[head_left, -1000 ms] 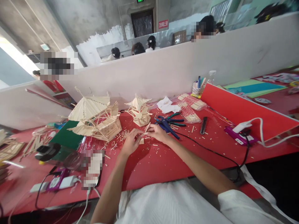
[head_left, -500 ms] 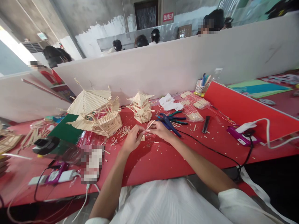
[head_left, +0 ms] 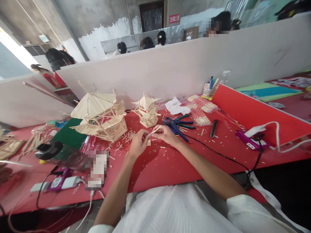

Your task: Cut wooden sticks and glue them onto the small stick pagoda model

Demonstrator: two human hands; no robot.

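Over the middle of the red table, my left hand [head_left: 139, 143] and my right hand [head_left: 166, 135] meet with fingertips pinched. Between them is a thin pale wooden stick [head_left: 156, 130], slanting up to the right. My right fingers grip it along its length, and my left fingertips close on its lower end, partly hiding it. Just beyond my hands stands a small pagoda model [head_left: 146, 113] made of sticks. A larger stick pavilion [head_left: 99, 118] stands to the left. Blue-handled pliers [head_left: 178, 129] lie to the right of my right hand.
Stick offcuts [head_left: 128, 137] litter the table. Bagged sticks [head_left: 200, 113], white tissue [head_left: 177, 106] and a black utility knife [head_left: 213, 128] lie right. A bottle [head_left: 62, 155], phone [head_left: 98, 170] and power strip [head_left: 58, 181] lie left. A pale partition [head_left: 145, 77] runs behind; people sit beyond.
My fingertips have drawn slightly closer together around the stick, and its lower end now meets my left fingers. The models and tools have stayed in place.
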